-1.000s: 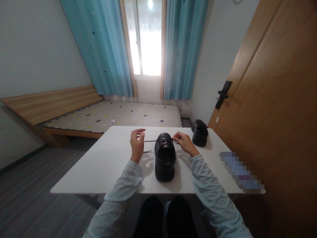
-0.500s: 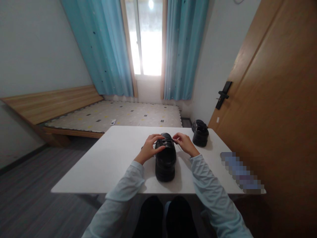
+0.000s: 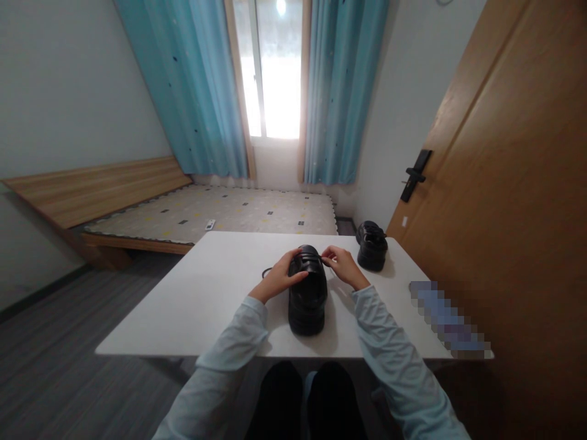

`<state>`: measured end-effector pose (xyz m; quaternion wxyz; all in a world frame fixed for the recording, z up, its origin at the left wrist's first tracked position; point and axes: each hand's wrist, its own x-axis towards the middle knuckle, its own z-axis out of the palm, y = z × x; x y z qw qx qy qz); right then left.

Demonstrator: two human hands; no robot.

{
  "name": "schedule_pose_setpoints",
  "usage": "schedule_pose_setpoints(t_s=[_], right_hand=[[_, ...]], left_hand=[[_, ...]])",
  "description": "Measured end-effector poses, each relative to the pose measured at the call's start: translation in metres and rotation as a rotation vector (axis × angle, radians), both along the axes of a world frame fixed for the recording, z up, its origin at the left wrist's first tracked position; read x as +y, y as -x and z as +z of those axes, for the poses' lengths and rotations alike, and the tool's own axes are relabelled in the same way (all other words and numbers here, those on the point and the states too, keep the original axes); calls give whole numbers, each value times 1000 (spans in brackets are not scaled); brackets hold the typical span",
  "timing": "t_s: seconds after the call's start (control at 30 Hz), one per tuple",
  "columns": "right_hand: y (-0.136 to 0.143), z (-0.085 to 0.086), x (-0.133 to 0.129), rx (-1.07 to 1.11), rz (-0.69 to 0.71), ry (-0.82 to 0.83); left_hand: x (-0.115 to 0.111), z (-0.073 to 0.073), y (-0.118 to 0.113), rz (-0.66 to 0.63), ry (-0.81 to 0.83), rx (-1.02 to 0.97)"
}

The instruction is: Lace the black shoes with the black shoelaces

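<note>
A black lace-up shoe (image 3: 307, 308) stands upright on the white table (image 3: 183, 305), its heel toward me and its toe pointing away. My left hand (image 3: 279, 278) grips its left side, thumb on the tongue near the opening and fingers along the lacing. On the shoe's right, my right hand (image 3: 340, 264) pinches a black shoelace (image 3: 322, 258) that runs from the upper lacing. A loop of dark lace shows just left of my left hand. The tips of my left fingers are partly hidden against the shoe.
A second black shoe (image 3: 372, 250) stands at the table's back right. A blurred bluish item (image 3: 447, 321) lies along the right edge, beside the wooden door (image 3: 504, 214). Beyond the table is a bed (image 3: 229, 211) with a small white object (image 3: 210, 225) on it.
My left fingers have lowered from above the laces to the shoe's left side. The lace loop on the left shows more. My right hand keeps its pinch, almost unmoved.
</note>
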<state>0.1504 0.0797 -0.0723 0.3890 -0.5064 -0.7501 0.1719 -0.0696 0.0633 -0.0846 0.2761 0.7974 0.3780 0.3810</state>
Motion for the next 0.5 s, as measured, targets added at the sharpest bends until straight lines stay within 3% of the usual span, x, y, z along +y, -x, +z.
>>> schedule_pose_setpoints(t_s=[0.5], right_hand=[[-3,-1,2,-3,-74,10]], left_hand=[[-1,0,1,2,32,-19]])
